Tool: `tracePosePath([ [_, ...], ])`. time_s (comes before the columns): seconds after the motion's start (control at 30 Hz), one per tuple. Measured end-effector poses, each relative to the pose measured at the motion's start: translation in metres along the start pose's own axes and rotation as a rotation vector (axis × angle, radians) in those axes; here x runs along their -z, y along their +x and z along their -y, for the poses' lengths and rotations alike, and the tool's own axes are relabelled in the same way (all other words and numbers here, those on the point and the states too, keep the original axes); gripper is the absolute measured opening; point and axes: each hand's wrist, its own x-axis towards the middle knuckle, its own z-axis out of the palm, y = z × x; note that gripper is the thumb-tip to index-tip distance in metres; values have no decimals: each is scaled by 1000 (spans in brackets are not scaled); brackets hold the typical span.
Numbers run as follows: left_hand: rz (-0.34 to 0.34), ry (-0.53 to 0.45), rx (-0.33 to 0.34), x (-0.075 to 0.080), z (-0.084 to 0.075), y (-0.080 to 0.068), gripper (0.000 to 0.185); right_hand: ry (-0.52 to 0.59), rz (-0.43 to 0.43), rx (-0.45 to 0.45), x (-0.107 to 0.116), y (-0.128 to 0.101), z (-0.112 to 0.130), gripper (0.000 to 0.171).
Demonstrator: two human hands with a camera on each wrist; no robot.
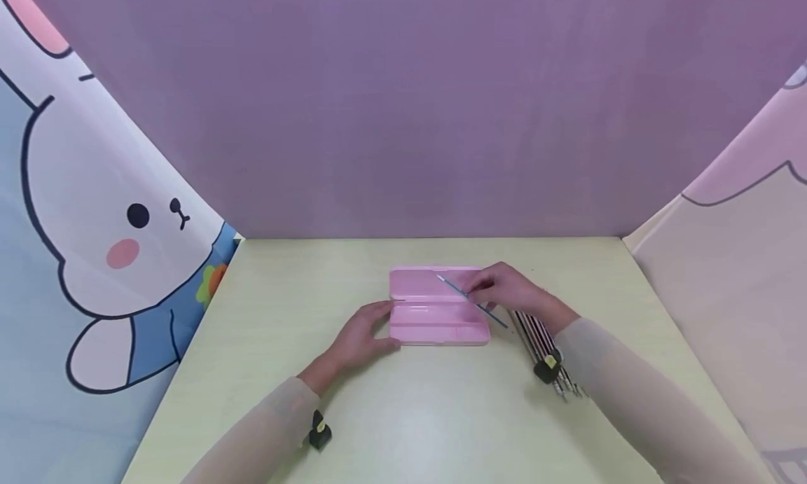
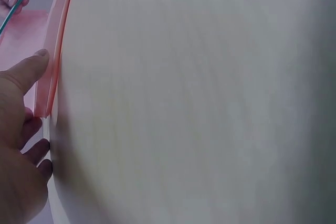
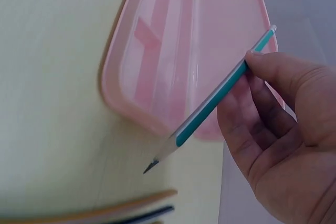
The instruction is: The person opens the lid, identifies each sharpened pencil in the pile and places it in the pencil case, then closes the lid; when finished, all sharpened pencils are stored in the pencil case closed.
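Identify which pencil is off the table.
The teal pencil, pinched in the right hand at an angle; the other pencils lie bunched on the table near that wrist.

Apparently a staged tabletop booth, purple backdrop (image 1: 429, 106), cartoon-printed side hanging (image 1: 101, 232), pale wood-look table (image 1: 429, 414).

A pale table (image 1: 441, 400) meets a purple wall (image 1: 429, 106) and cartoon-printed panel (image 1: 120, 246).
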Motion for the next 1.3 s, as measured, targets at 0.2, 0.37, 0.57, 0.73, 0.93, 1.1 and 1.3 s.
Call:
tracePosePath([
  [0.2,8,33,12,-2,2,2,91,-9,24,22,-16,21,12,16],
  [0.37,5,62,-18,-3,5,3,93,-31,47,41,-33,35,14,14],
  [0.57,5,67,-13,-1,5,5,89,-93,34,66,-46,41,15,14],
  [0.73,10,73,4,0,4,6,89,-159,32,87,-52,43,13,14],
  [0.93,9,76,22,2,1,6,90,-155,40,111,-53,46,19,15],
  [1.1,8,55,21,1,-1,5,89,-170,55,122,-56,46,18,15],
  [1.3,5,32,32,0,-3,4,89,-182,95,136,-61,45,9,15],
])
